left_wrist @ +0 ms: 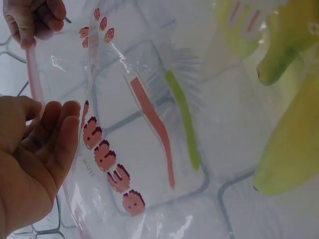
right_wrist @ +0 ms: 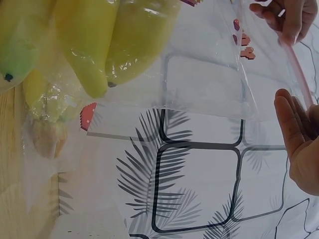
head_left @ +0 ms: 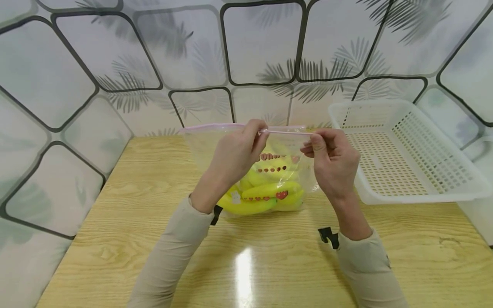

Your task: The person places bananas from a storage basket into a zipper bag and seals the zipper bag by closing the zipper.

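A clear zip bag with printed red hearts and a pink zip strip stands on the table, holding several yellow bananas. My left hand pinches the strip near its middle, thumb against curled fingers. Further right along the same strip, my right hand pinches its end between thumb and forefinger. Seen from the left wrist, the strip runs taut between both hands, and bananas lie deeper in the bag. The right wrist view shows banana tips through the film.
A white plastic basket with slotted walls stands on the right, close beside my right hand. The wood-grain table reaches back to a patterned cloth wall. Black pieces stick out at both wrists.
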A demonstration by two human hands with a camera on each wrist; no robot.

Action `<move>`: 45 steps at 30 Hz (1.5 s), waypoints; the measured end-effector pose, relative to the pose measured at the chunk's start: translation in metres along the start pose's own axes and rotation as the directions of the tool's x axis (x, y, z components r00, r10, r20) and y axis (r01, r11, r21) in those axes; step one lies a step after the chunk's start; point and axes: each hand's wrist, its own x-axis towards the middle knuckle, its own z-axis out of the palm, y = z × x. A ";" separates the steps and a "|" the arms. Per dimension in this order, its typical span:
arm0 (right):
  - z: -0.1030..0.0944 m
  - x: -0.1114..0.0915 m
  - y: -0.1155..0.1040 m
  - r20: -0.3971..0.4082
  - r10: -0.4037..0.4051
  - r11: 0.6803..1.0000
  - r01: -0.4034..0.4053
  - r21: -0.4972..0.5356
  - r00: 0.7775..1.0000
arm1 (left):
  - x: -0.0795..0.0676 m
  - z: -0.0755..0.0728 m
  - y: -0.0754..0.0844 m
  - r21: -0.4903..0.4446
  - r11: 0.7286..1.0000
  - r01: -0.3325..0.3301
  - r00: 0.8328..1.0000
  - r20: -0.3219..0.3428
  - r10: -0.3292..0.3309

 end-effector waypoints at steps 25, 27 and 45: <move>0.000 -0.001 0.000 0.000 -0.004 1.000 0.004 -0.010 1.000 | -0.012 -0.011 -0.010 0.005 0.999 0.053 0.999 -0.009 -0.053; 0.000 -0.001 0.000 0.000 -0.006 1.000 0.006 -0.007 1.000 | -0.013 -0.012 -0.011 0.006 0.998 0.058 0.998 -0.010 -0.058; -0.002 0.000 0.001 0.010 -0.010 0.999 0.011 -0.049 1.000 | -0.024 -0.021 -0.025 0.033 0.997 0.074 0.997 -0.037 -0.073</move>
